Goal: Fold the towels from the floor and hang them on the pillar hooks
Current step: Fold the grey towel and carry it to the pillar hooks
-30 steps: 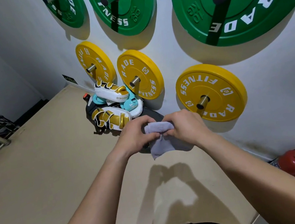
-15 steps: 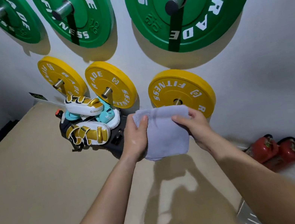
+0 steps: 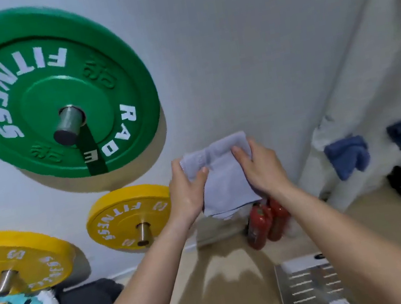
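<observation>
Left hand (image 3: pixel 186 194) + right hand (image 3: pixel 261 168) both pinch the folded grey towel (image 3: pixel 226 184), held mid-air by the wall. Pillar (image 3: pixel 371 95) w/ blue towels (image 3: pixel 347 156) is to the right. Keep edges pinched so fold holds; hang on a free hook.

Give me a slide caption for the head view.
Both hands, left and right, hold a folded lavender towel before a white wall, two blue towels already hanging at right.

Bright, soft shadows, blurred, warped edges.
</observation>
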`<action>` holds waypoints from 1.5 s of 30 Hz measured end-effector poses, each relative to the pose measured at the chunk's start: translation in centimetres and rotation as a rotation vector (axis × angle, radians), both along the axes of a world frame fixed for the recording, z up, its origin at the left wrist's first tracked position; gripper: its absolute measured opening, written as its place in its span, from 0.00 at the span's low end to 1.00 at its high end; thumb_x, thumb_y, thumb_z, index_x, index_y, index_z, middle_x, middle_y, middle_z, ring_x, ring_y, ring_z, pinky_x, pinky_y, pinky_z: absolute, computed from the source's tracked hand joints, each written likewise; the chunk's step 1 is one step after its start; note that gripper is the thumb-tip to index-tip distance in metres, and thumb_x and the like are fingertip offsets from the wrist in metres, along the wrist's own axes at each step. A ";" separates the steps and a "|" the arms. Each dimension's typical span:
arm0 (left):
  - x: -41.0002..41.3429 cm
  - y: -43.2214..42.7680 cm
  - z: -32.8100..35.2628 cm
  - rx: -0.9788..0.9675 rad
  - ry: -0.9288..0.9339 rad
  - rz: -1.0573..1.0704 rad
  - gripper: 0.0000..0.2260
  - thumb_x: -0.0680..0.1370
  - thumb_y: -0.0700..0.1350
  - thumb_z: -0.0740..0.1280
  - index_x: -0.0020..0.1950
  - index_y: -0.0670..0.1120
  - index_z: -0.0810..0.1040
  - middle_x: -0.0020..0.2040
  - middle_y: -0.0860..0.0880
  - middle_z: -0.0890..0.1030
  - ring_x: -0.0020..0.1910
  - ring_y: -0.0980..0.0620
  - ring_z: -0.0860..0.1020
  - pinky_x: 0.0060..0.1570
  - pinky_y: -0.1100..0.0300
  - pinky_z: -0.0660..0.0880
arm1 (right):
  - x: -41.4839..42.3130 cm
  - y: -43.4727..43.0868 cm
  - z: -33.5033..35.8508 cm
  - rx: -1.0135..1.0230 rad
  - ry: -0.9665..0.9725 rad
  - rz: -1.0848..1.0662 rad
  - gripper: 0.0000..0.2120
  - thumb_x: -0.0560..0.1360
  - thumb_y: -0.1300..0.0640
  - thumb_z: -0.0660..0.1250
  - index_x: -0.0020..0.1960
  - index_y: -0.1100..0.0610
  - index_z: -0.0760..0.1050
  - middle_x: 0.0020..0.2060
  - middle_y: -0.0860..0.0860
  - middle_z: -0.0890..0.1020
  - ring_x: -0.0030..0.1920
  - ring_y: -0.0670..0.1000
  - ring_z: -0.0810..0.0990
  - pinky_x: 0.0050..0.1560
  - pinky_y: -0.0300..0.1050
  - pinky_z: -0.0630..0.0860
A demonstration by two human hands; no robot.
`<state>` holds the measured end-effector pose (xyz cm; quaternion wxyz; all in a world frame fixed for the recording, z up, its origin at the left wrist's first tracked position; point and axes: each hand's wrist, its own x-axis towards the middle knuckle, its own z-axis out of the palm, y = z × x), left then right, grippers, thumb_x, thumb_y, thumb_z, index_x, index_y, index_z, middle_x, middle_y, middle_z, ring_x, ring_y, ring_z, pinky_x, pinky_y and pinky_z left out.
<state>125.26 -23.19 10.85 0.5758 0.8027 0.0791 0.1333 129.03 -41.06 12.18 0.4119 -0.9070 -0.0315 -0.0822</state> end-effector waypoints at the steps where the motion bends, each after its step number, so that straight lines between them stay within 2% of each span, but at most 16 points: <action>1: 2.1 -1.8 1.8 0.019 -0.039 -0.071 0.12 0.79 0.46 0.70 0.57 0.49 0.69 0.46 0.60 0.77 0.44 0.65 0.77 0.36 0.74 0.69 | 1.3 -2.0 2.1 0.000 -0.044 -0.065 0.18 0.82 0.42 0.56 0.56 0.55 0.73 0.52 0.59 0.83 0.54 0.62 0.79 0.46 0.47 0.69; 6: 10.0 -10.9 11.8 -0.018 -0.215 -0.344 0.08 0.81 0.49 0.65 0.56 0.50 0.68 0.46 0.61 0.77 0.41 0.69 0.76 0.35 0.73 0.70 | 4.6 -11.9 12.9 0.071 -0.186 -0.284 0.19 0.82 0.42 0.57 0.55 0.57 0.75 0.51 0.53 0.81 0.52 0.56 0.78 0.49 0.48 0.71; 10: 14.3 -18.0 18.2 -0.063 -0.305 -0.471 0.10 0.83 0.52 0.63 0.59 0.48 0.70 0.51 0.57 0.78 0.51 0.54 0.78 0.46 0.60 0.73 | 6.3 -19.1 19.5 0.102 -0.266 -0.390 0.15 0.82 0.46 0.59 0.54 0.57 0.75 0.52 0.53 0.80 0.53 0.56 0.78 0.49 0.47 0.69; 13: 17.3 -23.1 22.4 -0.056 -0.363 -0.536 0.11 0.83 0.51 0.62 0.58 0.45 0.70 0.49 0.54 0.77 0.52 0.50 0.78 0.47 0.55 0.73 | 7.6 -23.8 23.8 0.084 -0.370 -0.452 0.13 0.80 0.50 0.61 0.54 0.59 0.76 0.50 0.54 0.80 0.52 0.57 0.77 0.46 0.47 0.67; 16: 20.1 -28.5 27.1 -0.066 -0.445 -0.560 0.10 0.83 0.52 0.62 0.57 0.45 0.71 0.48 0.54 0.78 0.51 0.49 0.79 0.49 0.53 0.75 | 9.2 -28.5 28.3 0.091 -0.472 -0.485 0.13 0.80 0.51 0.62 0.45 0.60 0.75 0.40 0.55 0.79 0.44 0.57 0.76 0.40 0.49 0.66; 18: 21.8 -31.4 30.4 -0.079 -0.500 -0.554 0.10 0.82 0.52 0.63 0.55 0.46 0.72 0.47 0.54 0.78 0.50 0.49 0.78 0.50 0.53 0.75 | 10.5 -31.3 31.0 0.098 -0.514 -0.492 0.15 0.79 0.49 0.63 0.38 0.57 0.72 0.35 0.52 0.77 0.40 0.55 0.76 0.39 0.49 0.68; 22: 25.5 -37.6 39.3 -0.121 -0.628 -0.533 0.09 0.81 0.51 0.66 0.52 0.47 0.75 0.47 0.52 0.81 0.48 0.51 0.79 0.51 0.54 0.76 | 14.4 -37.8 38.1 0.181 -0.661 -0.474 0.15 0.77 0.47 0.68 0.42 0.59 0.79 0.38 0.53 0.82 0.40 0.53 0.79 0.41 0.49 0.73; 24: 27.1 -39.6 44.0 -0.144 -0.702 -0.499 0.10 0.80 0.53 0.67 0.53 0.47 0.77 0.49 0.51 0.82 0.50 0.51 0.80 0.52 0.53 0.78 | 16.0 -39.8 42.4 0.223 -0.725 -0.425 0.14 0.76 0.47 0.69 0.39 0.56 0.78 0.34 0.49 0.79 0.36 0.49 0.76 0.36 0.44 0.70; 26: 28.6 -41.2 48.4 -0.165 -0.756 -0.476 0.09 0.79 0.53 0.68 0.53 0.49 0.78 0.50 0.52 0.83 0.51 0.51 0.81 0.53 0.53 0.79 | 17.6 -41.4 46.7 0.268 -0.789 -0.378 0.14 0.75 0.47 0.70 0.35 0.52 0.74 0.31 0.45 0.77 0.33 0.46 0.74 0.35 0.41 0.68; 29: 30.3 -43.1 53.9 -0.215 -0.768 -0.482 0.06 0.78 0.51 0.69 0.52 0.51 0.79 0.49 0.53 0.83 0.51 0.51 0.81 0.50 0.52 0.80 | 19.7 -43.7 52.2 0.303 -0.857 -0.340 0.14 0.73 0.46 0.73 0.34 0.51 0.75 0.31 0.44 0.78 0.33 0.44 0.75 0.35 0.38 0.69; 32: 32.0 -44.7 57.4 -0.239 -0.673 -0.533 0.07 0.79 0.48 0.68 0.55 0.49 0.80 0.53 0.48 0.83 0.51 0.47 0.82 0.48 0.49 0.83 | 21.8 -45.8 55.6 0.297 -0.813 -0.327 0.12 0.71 0.45 0.75 0.38 0.53 0.78 0.35 0.47 0.80 0.36 0.47 0.78 0.35 0.40 0.71; 37: 34.6 -45.7 58.4 -0.225 -0.622 -0.533 0.07 0.77 0.42 0.71 0.54 0.43 0.80 0.49 0.46 0.83 0.46 0.47 0.83 0.34 0.58 0.81 | 24.7 -48.0 56.5 0.318 -0.643 -0.266 0.12 0.73 0.47 0.75 0.45 0.55 0.79 0.42 0.51 0.82 0.41 0.51 0.79 0.41 0.46 0.77; 39: 35.5 -45.4 57.6 -0.276 -0.617 -0.541 0.09 0.76 0.40 0.73 0.55 0.40 0.79 0.49 0.44 0.83 0.46 0.47 0.84 0.35 0.58 0.81 | 25.4 -48.1 55.8 0.358 -0.578 -0.223 0.11 0.73 0.49 0.75 0.43 0.55 0.78 0.39 0.51 0.81 0.39 0.51 0.79 0.41 0.46 0.77; 42: 36.1 -45.2 55.2 -0.354 -0.530 -0.604 0.11 0.76 0.36 0.73 0.56 0.36 0.79 0.50 0.42 0.82 0.44 0.47 0.84 0.37 0.59 0.82 | 26.3 -48.7 54.0 0.407 -0.467 -0.195 0.07 0.75 0.56 0.73 0.43 0.58 0.78 0.37 0.54 0.82 0.37 0.52 0.79 0.33 0.41 0.76; 44: 36.0 -45.5 53.4 -0.411 -0.447 -0.662 0.08 0.75 0.35 0.74 0.52 0.36 0.80 0.48 0.43 0.83 0.42 0.49 0.84 0.40 0.59 0.83 | 26.7 -49.0 52.6 0.567 -0.362 -0.134 0.02 0.76 0.65 0.69 0.45 0.61 0.79 0.41 0.59 0.81 0.38 0.53 0.80 0.33 0.42 0.77; 45: 35.8 -45.6 52.6 -0.445 -0.413 -0.689 0.06 0.75 0.34 0.74 0.50 0.37 0.81 0.46 0.43 0.83 0.41 0.51 0.84 0.41 0.60 0.83 | 26.7 -49.0 52.1 0.650 -0.327 -0.099 0.04 0.77 0.67 0.67 0.45 0.60 0.79 0.40 0.57 0.81 0.38 0.51 0.80 0.34 0.41 0.78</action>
